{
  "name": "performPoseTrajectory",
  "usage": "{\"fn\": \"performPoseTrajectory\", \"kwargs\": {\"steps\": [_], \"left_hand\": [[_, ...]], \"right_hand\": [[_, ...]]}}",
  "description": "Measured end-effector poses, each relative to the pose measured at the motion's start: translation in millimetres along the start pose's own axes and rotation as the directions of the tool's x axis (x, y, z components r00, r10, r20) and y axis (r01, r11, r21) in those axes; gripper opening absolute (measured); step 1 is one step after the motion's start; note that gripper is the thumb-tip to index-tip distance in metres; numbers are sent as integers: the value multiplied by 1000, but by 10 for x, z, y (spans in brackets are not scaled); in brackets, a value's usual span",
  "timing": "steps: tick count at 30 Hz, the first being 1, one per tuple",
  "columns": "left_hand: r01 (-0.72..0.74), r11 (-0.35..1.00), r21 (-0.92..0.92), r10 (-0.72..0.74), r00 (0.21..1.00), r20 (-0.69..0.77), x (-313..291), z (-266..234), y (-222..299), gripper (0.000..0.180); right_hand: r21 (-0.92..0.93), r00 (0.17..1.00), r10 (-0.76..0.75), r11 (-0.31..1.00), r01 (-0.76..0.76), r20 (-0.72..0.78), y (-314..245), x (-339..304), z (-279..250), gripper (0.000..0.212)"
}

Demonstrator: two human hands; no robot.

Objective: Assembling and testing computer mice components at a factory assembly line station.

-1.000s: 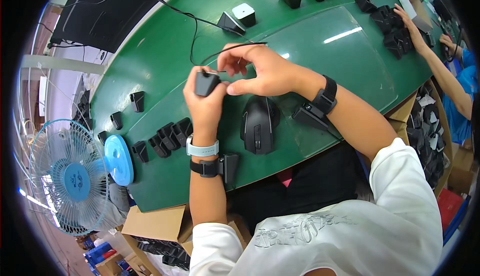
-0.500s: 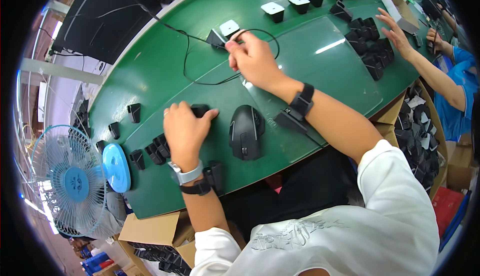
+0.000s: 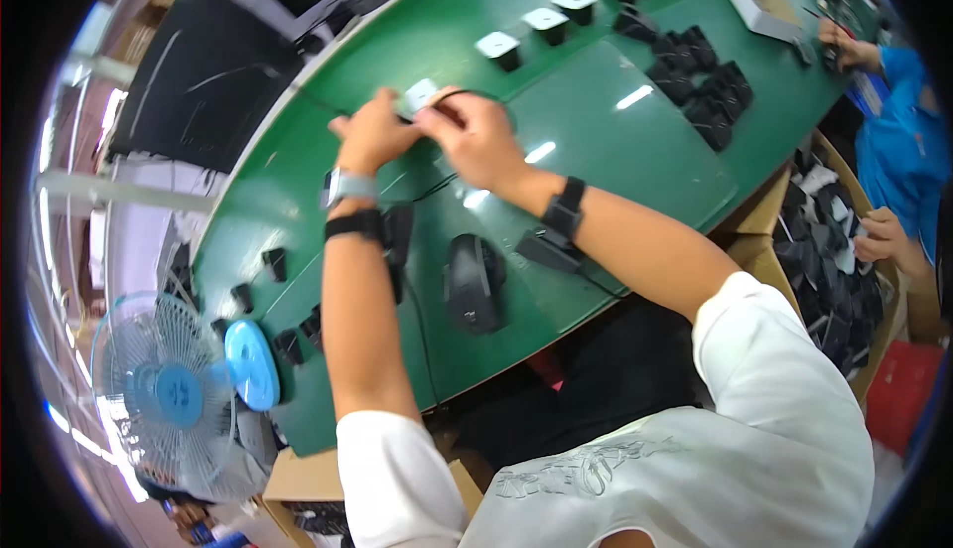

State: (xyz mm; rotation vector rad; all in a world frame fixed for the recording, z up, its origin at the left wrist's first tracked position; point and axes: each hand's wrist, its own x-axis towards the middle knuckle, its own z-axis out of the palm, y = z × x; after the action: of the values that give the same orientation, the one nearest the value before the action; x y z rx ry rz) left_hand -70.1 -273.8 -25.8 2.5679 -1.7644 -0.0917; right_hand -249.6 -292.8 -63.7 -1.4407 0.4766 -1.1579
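My right hand (image 3: 478,141) pinches a black cable (image 3: 437,189), part of which loops over its fingers. Its fingertips meet those of my left hand (image 3: 375,136), bent inward and slightly blurred; what the left fingers hold is hidden. Right behind the fingertips stands a small block with a white top (image 3: 421,93). A large black computer mouse (image 3: 473,283) lies on the green table below my hands. Each wrist has a black strap, and the left also a silver watch (image 3: 351,188).
White-topped black blocks (image 3: 498,49) line the far side. Dark pieces (image 3: 701,86) cluster at right, near an open box (image 3: 757,2). A blue fan (image 3: 181,397) stands left. A co-worker's hand (image 3: 886,237) is over a carton of black parts (image 3: 816,260).
My left hand has left the dark pieces by the table's near left and moved up and away to meet my right hand. The view has shifted slightly. The co-worker's reaching hand has drawn back.
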Motion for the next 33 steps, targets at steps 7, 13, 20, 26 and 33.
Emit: {"fn": "performPoseTrajectory", "kwargs": {"steps": [7,13,20,26,33], "left_hand": [[-176,427,-887,-459,803,-381,-843,-52,-354,36],[-124,-701,-702,-182,983,9,-1388,211,-26,56],[-112,-546,-830,-155,987,-31,-1580,318,34,67],[-135,-739,-660,-246,966,77,-1566,262,71,47],[-109,-657,-746,-210,977,42,-1617,236,-4,36]], "right_hand": [[216,985,65,971,-99,160,-62,-37,128,12],[310,890,163,898,-312,425,-106,-155,77,14],[258,855,152,914,-312,496,-136,-299,202,10],[228,913,171,936,-269,371,-105,-234,160,13],[153,880,222,938,-310,420,-93,-218,143,17]]}}
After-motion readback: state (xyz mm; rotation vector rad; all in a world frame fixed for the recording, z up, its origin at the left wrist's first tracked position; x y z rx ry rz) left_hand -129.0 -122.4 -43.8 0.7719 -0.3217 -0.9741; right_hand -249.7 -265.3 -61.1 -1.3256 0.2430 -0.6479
